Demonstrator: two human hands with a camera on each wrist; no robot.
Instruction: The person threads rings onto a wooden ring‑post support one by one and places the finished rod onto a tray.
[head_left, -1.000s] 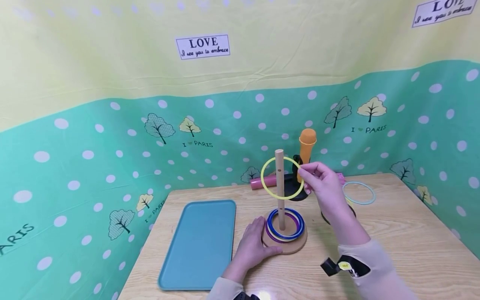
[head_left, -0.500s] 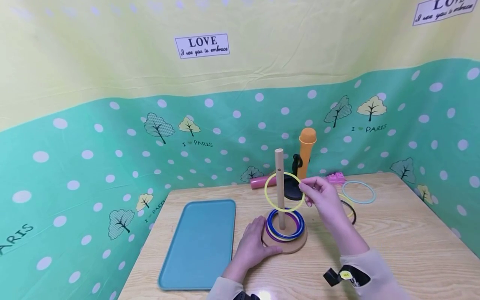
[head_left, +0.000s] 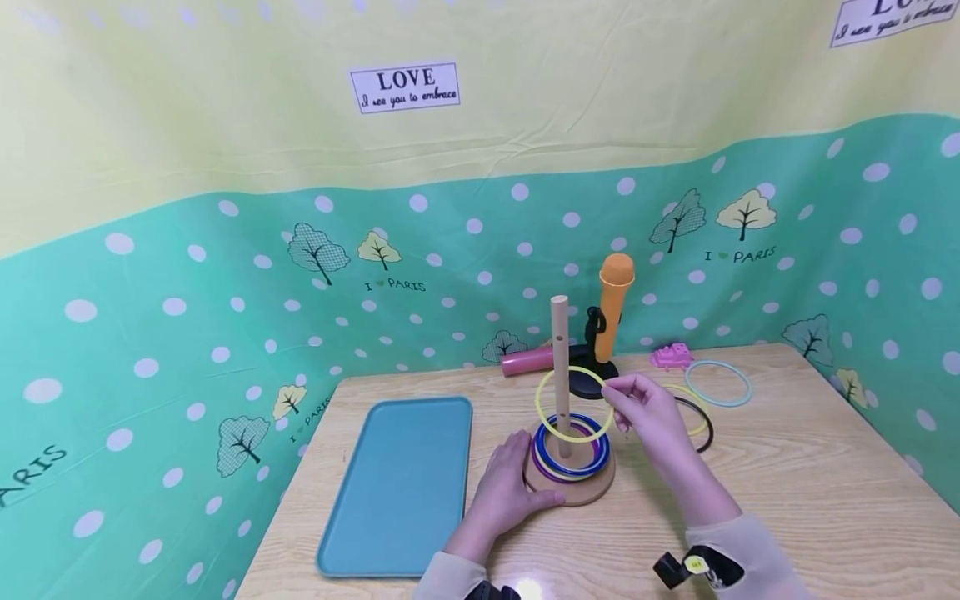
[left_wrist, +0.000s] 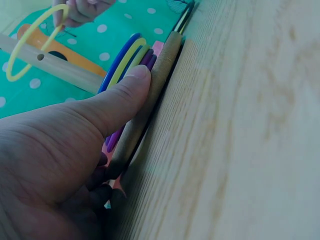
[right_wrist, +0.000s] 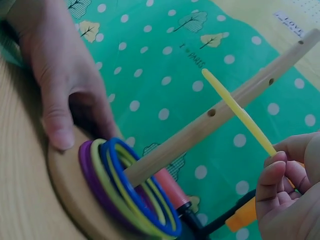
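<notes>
A thin yellow ring [head_left: 573, 403] was held around a wooden peg [head_left: 559, 367], about halfway down its length and tilted, well above the rings already stacked at the bottom. It was pinched at its right-hand edge between the thumb and fingertips of the right hand [head_left: 651, 412]. The ring was seen as a slim, bright yellow hoop of even thickness, much wider than the peg, so that ample clearance was left on every side.

Judged from its thinness, the ring was taken to be very light and fairly stiff, probably smooth plastic, and unlikely to be damaged by a drop. A fingertip pinch anywhere on the rim was thought sufficient; the smooth surface might let it slip or swing in a loose hold.

The peg stood upright in a round wooden base [head_left: 579, 492], and small holes were drilled along it. At its foot lay a stack of blue, yellow and purple rings [head_left: 570, 457]. The base was steadied by the left hand [head_left: 505, 492], whose thumb was pressed against the base's edge, with the fingers lying alongside it.

Everything rested on a light wooden table [head_left: 810, 500]. A blue tray [head_left: 401, 487] lay to the left.
</notes>
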